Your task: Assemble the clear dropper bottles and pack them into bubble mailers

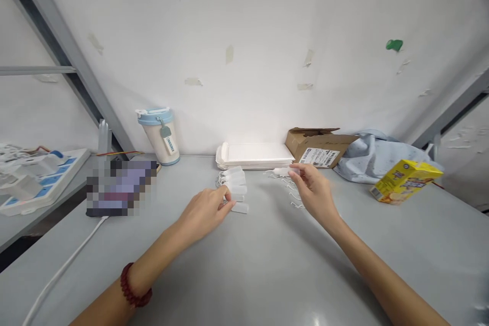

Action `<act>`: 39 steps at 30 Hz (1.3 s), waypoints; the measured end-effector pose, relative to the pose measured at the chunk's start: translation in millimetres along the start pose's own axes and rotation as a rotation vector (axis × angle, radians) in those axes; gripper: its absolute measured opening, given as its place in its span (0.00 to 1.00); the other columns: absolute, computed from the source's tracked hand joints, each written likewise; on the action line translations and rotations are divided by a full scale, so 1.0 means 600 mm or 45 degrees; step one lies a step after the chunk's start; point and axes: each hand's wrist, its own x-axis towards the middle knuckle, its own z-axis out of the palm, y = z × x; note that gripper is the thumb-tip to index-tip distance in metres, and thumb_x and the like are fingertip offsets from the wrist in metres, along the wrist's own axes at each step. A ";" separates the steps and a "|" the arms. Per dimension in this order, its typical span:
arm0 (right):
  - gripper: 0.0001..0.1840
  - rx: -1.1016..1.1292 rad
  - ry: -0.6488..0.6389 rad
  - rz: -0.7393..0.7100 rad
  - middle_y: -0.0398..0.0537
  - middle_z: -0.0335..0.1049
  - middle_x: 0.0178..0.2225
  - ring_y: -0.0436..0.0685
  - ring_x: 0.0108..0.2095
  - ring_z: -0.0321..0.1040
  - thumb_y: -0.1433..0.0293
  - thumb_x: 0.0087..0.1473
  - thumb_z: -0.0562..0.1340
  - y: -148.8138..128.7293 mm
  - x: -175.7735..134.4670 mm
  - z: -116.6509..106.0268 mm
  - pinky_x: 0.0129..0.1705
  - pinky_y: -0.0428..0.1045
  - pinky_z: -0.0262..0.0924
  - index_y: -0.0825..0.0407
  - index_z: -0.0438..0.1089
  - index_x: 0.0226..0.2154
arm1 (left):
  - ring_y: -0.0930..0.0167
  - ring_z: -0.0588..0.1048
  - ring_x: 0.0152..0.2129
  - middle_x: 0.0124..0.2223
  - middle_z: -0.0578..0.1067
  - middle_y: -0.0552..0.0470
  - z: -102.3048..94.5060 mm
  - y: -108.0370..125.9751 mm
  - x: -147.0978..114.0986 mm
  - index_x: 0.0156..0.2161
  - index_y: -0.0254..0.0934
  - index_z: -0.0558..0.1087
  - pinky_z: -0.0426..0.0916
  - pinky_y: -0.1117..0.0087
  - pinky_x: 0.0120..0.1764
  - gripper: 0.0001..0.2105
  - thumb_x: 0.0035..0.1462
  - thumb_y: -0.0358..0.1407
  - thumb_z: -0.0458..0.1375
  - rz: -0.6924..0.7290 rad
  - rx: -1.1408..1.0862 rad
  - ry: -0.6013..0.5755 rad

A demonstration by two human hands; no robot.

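Note:
Several small translucent white plastic tubes with thin loops [236, 178] lie in a stacked row at the middle of the table. My left hand [206, 209] is closed, thumb and forefinger pinched at the near end of this row. It covers the loop end of the nearest tube [240, 208]. To the right, my right hand [314, 191] pinches a similar small white tube [281, 172] between thumb and fingers, just above the table. Beneath and beside that hand lie more thin white loops [297, 206], their bodies partly hidden by it.
Behind the tubes is a stack of white flat packs [260, 153]. An open cardboard box [317, 147], pale blue cloth [376, 155] and yellow carton [405, 182] stand right. At left are a tumbler [160, 137], a phone with blurred screen [122, 188], its cable [69, 267] and a power strip [48, 183].

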 end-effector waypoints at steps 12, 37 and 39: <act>0.17 0.256 -0.338 0.099 0.42 0.61 0.21 0.50 0.23 0.58 0.57 0.56 0.53 -0.043 -0.037 0.022 0.24 0.45 0.52 0.53 0.69 0.32 | 0.75 0.58 0.17 0.20 0.61 0.58 0.012 0.029 -0.006 0.31 0.37 0.70 0.51 0.74 0.22 0.13 0.57 0.41 0.47 0.126 -0.480 -0.021; 0.17 0.404 -0.463 0.235 0.40 0.59 0.19 0.49 0.22 0.56 0.57 0.56 0.53 -0.045 -0.043 0.026 0.24 0.45 0.51 0.52 0.67 0.30 | 0.79 0.58 0.15 0.18 0.62 0.59 0.003 0.030 0.000 0.22 0.33 0.66 0.52 0.75 0.24 0.15 0.55 0.42 0.55 -0.175 -1.288 -0.183; 0.17 0.401 -0.469 0.229 0.40 0.59 0.19 0.49 0.22 0.57 0.57 0.56 0.52 -0.043 -0.042 0.026 0.24 0.45 0.51 0.52 0.67 0.30 | 0.79 0.59 0.15 0.18 0.63 0.59 0.005 0.028 0.001 0.22 0.33 0.66 0.52 0.74 0.24 0.16 0.55 0.42 0.55 -0.164 -1.289 -0.185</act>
